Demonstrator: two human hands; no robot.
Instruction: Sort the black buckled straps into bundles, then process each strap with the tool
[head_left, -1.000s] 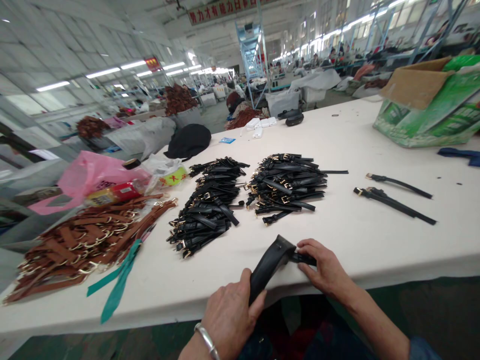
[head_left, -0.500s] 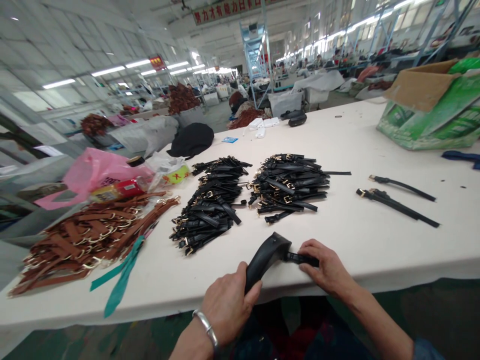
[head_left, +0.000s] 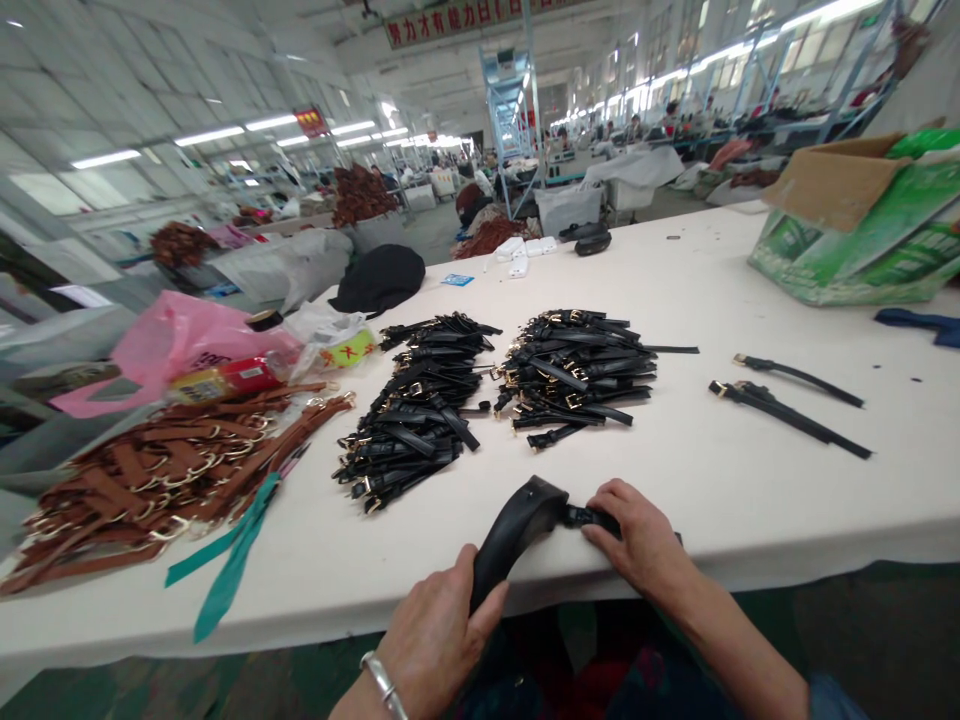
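A wide, smooth black strap (head_left: 517,535) arches up from the table's front edge, its lower end between the thumb and fingers of my left hand (head_left: 435,625). At its far end it meets a narrow black strap (head_left: 576,515); whether the two are joined I cannot tell. My right hand (head_left: 637,540) is closed on the narrow strap and covers much of it, with a dark tip showing past the hand. Beyond my hands lie two heaps of short black buckle straps, a left heap (head_left: 420,400) and a right heap (head_left: 585,365).
Two separate buckle straps (head_left: 795,420) lie to the right. Brown straps with metal rings (head_left: 172,470) and teal ribbon (head_left: 240,550) spread over the left side, near a pink bag (head_left: 172,340). A black cap (head_left: 382,280) and a green box (head_left: 847,240) stand farther back.
Both hands and the straps they hold have shifted slightly left and down in view. A dark strap tip now shows beyond my right hand. The heaps look unchanged.
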